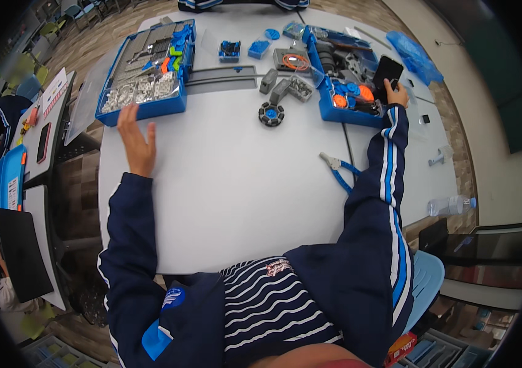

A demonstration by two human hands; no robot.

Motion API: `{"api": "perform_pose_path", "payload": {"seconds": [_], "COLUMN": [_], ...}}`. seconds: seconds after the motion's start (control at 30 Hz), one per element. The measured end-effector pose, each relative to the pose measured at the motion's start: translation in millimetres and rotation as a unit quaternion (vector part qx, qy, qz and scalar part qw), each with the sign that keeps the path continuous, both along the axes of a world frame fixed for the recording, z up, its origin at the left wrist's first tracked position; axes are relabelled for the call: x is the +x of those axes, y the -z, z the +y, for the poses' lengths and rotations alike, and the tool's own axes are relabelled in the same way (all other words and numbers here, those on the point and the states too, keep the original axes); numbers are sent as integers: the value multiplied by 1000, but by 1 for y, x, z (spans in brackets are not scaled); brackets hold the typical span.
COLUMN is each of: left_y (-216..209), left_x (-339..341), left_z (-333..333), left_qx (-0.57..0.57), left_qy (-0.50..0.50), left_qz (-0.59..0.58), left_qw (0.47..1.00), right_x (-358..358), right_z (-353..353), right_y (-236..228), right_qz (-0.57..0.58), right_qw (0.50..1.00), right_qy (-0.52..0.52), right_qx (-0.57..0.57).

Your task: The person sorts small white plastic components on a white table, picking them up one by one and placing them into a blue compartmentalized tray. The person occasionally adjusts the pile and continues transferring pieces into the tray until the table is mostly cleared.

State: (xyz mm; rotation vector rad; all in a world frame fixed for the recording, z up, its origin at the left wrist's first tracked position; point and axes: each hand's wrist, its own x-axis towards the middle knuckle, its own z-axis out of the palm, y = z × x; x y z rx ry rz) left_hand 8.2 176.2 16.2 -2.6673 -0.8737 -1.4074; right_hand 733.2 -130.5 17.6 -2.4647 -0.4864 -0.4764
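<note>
My left hand (136, 140) lies flat on the white table (236, 184), fingers apart, just below the front edge of a blue parts tray (144, 73) full of grey and coloured pieces. My right hand (396, 93) reaches into a second blue parts tray (347, 76) at the far right and grips a small black piece there, beside orange and blue wheels. Between the two trays lie a round black wheel with a blue hub (271, 114) and grey blocks (280, 87).
Blue-handled pliers (339, 170) lie by my right forearm. Long grey rails (221, 76), small blue parts and a blue tray lid (415, 56) sit at the back. A plastic bottle (451, 205) lies at the right edge. Another person sits at a desk on the left.
</note>
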Motion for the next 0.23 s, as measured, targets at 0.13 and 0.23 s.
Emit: {"api": "perform_pose_path", "payload": {"seconds": [0.13, 0.23], "left_y": [7, 7], "left_x": [49, 88], "left_z": [-62, -79], "left_qx": [-85, -119], "left_qy": [104, 166], "left_qz": [37, 37], "left_qw": [990, 978], "right_x": [6, 6], "right_z": [-5, -14], "right_y": [-5, -6], "right_qz": [71, 84], "right_qw": [980, 970], "right_qy": [-136, -204], "right_qx": [123, 106]}}
